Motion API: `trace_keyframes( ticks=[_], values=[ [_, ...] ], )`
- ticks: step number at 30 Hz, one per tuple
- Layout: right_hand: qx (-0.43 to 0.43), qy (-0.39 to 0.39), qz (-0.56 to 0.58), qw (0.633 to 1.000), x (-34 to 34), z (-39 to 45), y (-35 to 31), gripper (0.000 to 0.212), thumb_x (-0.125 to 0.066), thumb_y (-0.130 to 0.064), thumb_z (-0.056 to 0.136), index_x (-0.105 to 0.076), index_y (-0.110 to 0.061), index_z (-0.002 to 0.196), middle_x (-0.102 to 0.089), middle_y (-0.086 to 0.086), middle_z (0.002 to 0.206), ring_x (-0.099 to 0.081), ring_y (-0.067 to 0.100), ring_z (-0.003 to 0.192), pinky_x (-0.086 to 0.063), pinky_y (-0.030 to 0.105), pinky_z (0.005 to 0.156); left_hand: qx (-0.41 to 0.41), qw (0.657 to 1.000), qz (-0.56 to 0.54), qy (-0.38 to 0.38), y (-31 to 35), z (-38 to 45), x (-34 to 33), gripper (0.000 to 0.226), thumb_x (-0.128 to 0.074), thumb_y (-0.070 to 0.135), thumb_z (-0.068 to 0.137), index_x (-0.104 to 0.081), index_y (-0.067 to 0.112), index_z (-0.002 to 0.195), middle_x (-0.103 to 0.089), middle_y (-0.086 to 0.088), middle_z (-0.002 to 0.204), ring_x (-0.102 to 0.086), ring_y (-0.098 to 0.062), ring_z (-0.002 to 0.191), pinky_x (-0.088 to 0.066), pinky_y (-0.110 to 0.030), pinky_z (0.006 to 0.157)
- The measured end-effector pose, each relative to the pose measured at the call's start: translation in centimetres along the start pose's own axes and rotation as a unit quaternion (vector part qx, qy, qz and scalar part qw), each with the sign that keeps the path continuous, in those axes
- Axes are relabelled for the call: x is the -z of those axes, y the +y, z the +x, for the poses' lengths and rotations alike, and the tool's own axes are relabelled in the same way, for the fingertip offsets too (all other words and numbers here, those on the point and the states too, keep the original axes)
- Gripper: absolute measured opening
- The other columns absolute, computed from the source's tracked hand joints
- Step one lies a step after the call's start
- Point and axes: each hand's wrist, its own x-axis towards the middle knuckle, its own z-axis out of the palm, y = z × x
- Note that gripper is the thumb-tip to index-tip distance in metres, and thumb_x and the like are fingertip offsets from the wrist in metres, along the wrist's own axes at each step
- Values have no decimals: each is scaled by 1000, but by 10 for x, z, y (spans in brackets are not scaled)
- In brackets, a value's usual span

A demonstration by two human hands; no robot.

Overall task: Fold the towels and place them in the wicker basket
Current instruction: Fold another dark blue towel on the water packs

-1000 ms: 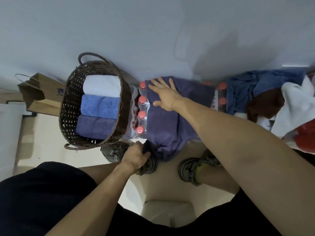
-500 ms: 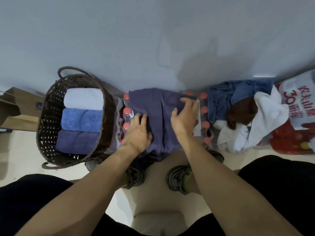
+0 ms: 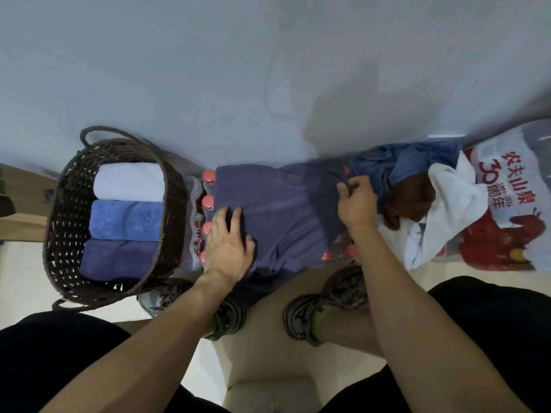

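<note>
A purple towel [image 3: 280,210] lies spread over a pack of red-capped water bottles [image 3: 207,201] against the wall. My left hand [image 3: 228,244] presses flat on the towel's near left part, fingers straight. My right hand [image 3: 356,201] pinches the towel's right edge with curled fingers. The dark wicker basket [image 3: 176,210] stands to the left and holds three rolled towels: a white one [image 3: 128,181], a blue one [image 3: 125,220] and a purple one [image 3: 119,257].
A heap of loose towels, blue [image 3: 402,162], brown [image 3: 411,201] and white [image 3: 447,204], lies right of the bottles. A printed plastic pack [image 3: 512,210] sits at far right. A paper bag [image 3: 21,216] stands left of the basket. My shoes [image 3: 322,308] are on the pale floor.
My right hand slid from the towel's middle to its right edge and now pinches it. My left hand stays pressed on the left part. The towel lies spread wider.
</note>
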Motion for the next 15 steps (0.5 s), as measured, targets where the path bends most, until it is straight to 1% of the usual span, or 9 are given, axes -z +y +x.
trace_keyframes(
  ticks=[1,3,6,8,9,11,12,13,15],
  values=[
    [0,6,-9,1000,2,9,1,23,-61,-21,96,-56,0,105,-65,19,99,-61,37,97,-40,32,77,-1,1000,0,1,-2,-1,0,64,-56,30,92,-34,9,148,-25,-19,152,-26,-37,140,-27,-48,116],
    [-4,9,-35,999,3,19,2,29,-64,-27,94,-57,0,103,-66,23,99,-62,39,97,-45,38,80,-2,1000,-3,0,-2,-2,1,64,-56,30,92,-34,10,148,-25,-18,153,-27,-37,140,-28,-47,115],
    [-7,4,-92,996,-1,20,5,34,-62,-35,95,-55,-2,104,-66,23,97,-62,40,94,-45,38,71,25,1000,-12,-13,3,2,3,66,-60,28,88,-35,9,147,-25,-17,152,-27,-37,138,-28,-47,114],
    [-5,8,-93,996,-3,16,7,36,-62,-37,95,-54,-3,105,-66,22,96,-62,39,92,-44,37,69,53,998,-13,-8,13,9,7,66,-63,23,82,-39,5,141,-28,-21,147,-30,-40,133,-29,-49,112],
    [-2,12,-89,996,-5,15,8,36,-62,-37,94,-54,-4,105,-66,20,96,-63,38,92,-44,37,70,44,999,-5,8,20,14,10,65,-64,21,79,-42,2,137,-32,-23,144,-32,-41,130,-30,-50,111],
    [5,17,-82,996,-8,9,9,35,-62,-37,94,-54,-5,105,-64,17,100,-62,37,93,-41,34,70,-28,999,6,43,35,26,11,64,-63,19,76,-45,1,134,-36,-22,143,-34,-41,131,-30,-50,112],
    [6,20,-76,997,-9,6,9,35,-62,-37,94,-54,-5,105,-63,16,102,-61,36,94,-39,32,70,-75,996,11,45,43,33,10,66,-61,21,78,-42,3,138,-33,-21,147,-30,-40,137,-27,-50,115],
    [5,23,-68,997,-10,3,9,36,-62,-37,94,-54,-5,107,-61,16,105,-61,35,95,-37,31,71,-110,993,23,26,50,40,7,70,-58,26,82,-36,6,145,-26,-19,154,-21,-39,143,-21,-50,118],
    [-6,26,-53,998,-7,-2,6,40,-66,-35,91,-52,-5,113,-58,16,113,-59,34,99,-39,30,74,-114,991,43,-48,56,53,-1,76,-48,40,92,-14,15,156,-2,-15,163,1,-36,150,-6,-51,122]
  ],
)
